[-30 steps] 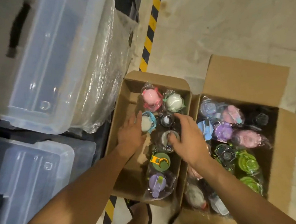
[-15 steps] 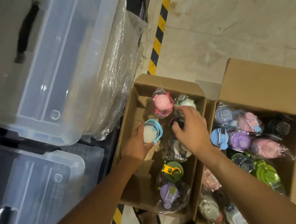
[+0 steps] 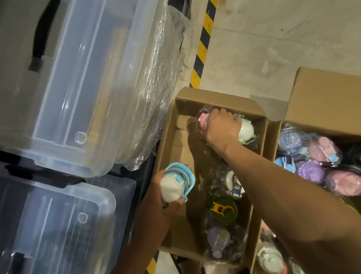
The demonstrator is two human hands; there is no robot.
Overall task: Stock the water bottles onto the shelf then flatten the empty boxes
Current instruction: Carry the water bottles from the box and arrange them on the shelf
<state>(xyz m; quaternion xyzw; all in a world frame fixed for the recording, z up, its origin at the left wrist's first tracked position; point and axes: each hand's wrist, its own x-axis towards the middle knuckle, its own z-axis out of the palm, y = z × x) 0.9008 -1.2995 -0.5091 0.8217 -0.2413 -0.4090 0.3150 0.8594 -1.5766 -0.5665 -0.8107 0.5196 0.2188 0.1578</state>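
Note:
Two open cardboard boxes stand on the floor. The near-left box (image 3: pixel 171 135) holds several plastic-wrapped water bottles. My left hand (image 3: pixel 160 202) grips a bottle with a white and light-blue lid (image 3: pixel 176 182), lifted over the box's left wall. My right hand (image 3: pixel 221 127) reaches to the box's far end and closes round a pink-lidded bottle (image 3: pixel 203 119), next to a white-lidded bottle (image 3: pixel 246 132). A green-lidded bottle (image 3: pixel 222 208) and a purple-lidded bottle (image 3: pixel 219 239) stand nearer me. The right box (image 3: pixel 330 92) is full of pink, purple and blue bottles.
Clear plastic storage bins (image 3: pixel 65 87) sit stacked on shelving at the left, one beside a film-wrapped bundle (image 3: pixel 156 78). A yellow-black floor stripe (image 3: pixel 205 34) runs past the boxes. Bare concrete floor (image 3: pixel 284 22) lies beyond them.
My left hand has lifted the blue-lidded bottle out toward the box's left side. My right hand moved from the middle bottles to the far end and took hold of the pink-lidded bottle.

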